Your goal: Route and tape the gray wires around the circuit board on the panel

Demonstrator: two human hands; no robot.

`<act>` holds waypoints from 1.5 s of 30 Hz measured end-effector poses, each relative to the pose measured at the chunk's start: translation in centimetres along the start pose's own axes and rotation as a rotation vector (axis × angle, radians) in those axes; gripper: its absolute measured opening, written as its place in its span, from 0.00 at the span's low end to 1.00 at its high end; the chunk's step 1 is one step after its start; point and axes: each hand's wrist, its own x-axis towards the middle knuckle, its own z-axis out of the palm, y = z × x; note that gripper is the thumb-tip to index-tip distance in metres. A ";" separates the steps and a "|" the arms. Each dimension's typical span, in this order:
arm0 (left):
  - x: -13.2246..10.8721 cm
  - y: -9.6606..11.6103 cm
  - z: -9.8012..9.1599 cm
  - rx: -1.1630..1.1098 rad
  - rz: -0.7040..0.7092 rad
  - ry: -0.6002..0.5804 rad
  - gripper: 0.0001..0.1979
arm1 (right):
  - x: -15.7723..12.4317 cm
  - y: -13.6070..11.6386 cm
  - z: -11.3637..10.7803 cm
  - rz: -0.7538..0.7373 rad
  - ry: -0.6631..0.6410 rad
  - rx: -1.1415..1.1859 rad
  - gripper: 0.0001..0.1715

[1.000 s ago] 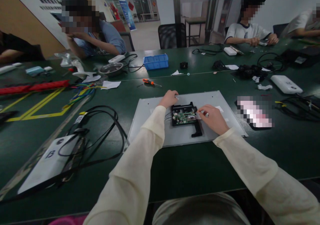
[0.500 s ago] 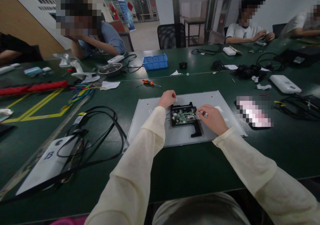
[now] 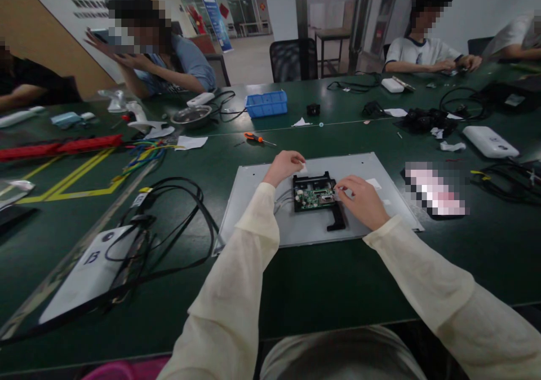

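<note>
A green circuit board [image 3: 313, 198] sits in a black plastic frame [image 3: 337, 220], which lies on a flat light-grey panel [image 3: 262, 216]. My left hand [image 3: 284, 167] is above the panel, just beyond the frame's upper left corner. Its thumb and fingers pinch a small white piece [image 3: 303, 167], perhaps tape or paper. At the board's right edge, the fingertips of my right hand [image 3: 361, 199] are pinched together; whatever they hold is too small to make out. Thin grey wires [image 3: 284, 198] run from the frame's left side. Beyond my right hand, a white patch [image 3: 373, 184] lies on the panel.
An orange-handled screwdriver [image 3: 258, 138] and a blue basket [image 3: 266, 104] lie beyond the panel. To the left are a white device [image 3: 91, 270] and black cables [image 3: 198, 199]; to the right, a phone [image 3: 435, 191]. Other people sit across the table [image 3: 329, 290].
The whole view has shifted slightly. My left fingertips have moved a little, and the white piece shows more clearly. My right hand stays at the board's edge.
</note>
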 end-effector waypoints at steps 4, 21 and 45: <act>-0.1 0.0 1.8 -0.055 -0.031 -0.035 0.08 | 0.0 0.0 0.2 -0.028 0.003 -0.010 0.08; -0.3 0.5 4.5 0.076 0.000 0.054 0.09 | -0.1 0.2 0.5 -0.017 -0.014 -0.016 0.08; -10.7 -4.6 -4.3 0.411 -0.235 0.262 0.20 | -1.3 -3.7 0.6 -0.309 -0.101 0.020 0.13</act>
